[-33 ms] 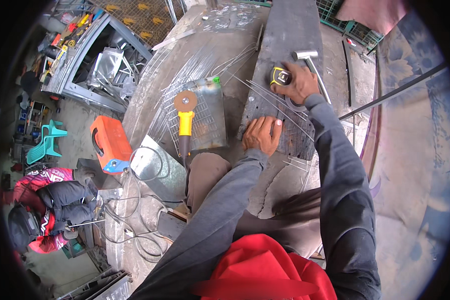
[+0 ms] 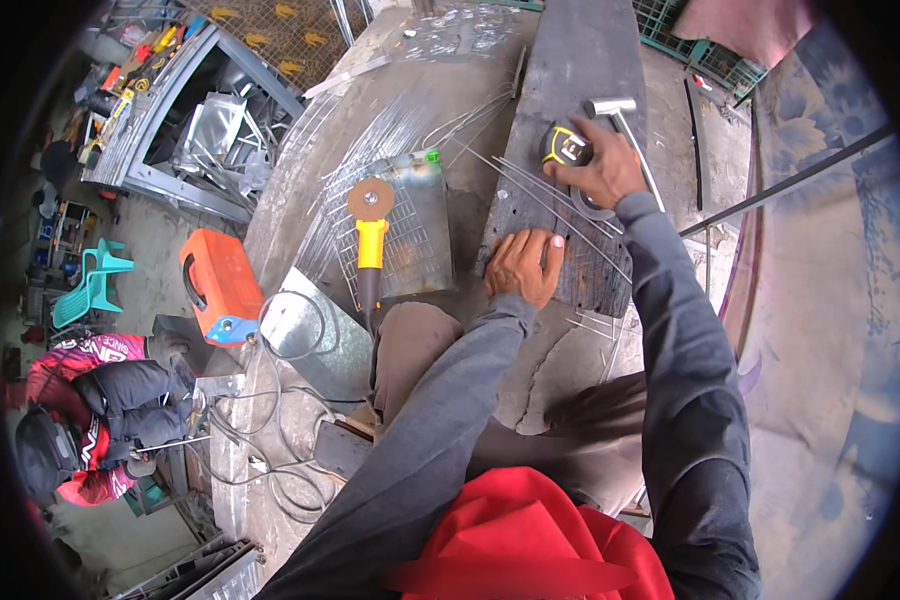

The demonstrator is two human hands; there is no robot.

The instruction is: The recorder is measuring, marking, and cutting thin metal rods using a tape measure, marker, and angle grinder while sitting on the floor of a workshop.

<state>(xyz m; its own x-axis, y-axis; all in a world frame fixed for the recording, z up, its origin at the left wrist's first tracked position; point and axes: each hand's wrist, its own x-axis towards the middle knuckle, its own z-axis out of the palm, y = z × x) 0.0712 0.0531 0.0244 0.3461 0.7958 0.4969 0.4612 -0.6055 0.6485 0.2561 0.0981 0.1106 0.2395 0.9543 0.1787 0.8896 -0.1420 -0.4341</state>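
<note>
A black-and-yellow tape measure (image 2: 566,148) sits between the thumb and bent fingers of my right hand (image 2: 610,165), over a dark weathered plank (image 2: 585,60). Beside that hand lies a metal hammer (image 2: 625,135), its handle partly hidden by my wrist. A grey ring-shaped thing (image 2: 592,207) shows under the wrist. My left hand (image 2: 525,265) rests on the plank's near end, thumb apart from the fingers, with nothing visible in it. Thin metal rods (image 2: 545,185) slant across the plank between my hands.
Left of the plank, an angle grinder (image 2: 370,245) with a brown disc lies on a metal sheet (image 2: 425,240) and wire mesh. Nearer are an orange machine case (image 2: 225,285), looped cable (image 2: 270,400) and a galvanized sheet (image 2: 320,335). Another person (image 2: 100,410) works at the far left.
My right hand has shifted slightly right, and the tape measure has turned and moved a little up and right. My left hand stays in place.
</note>
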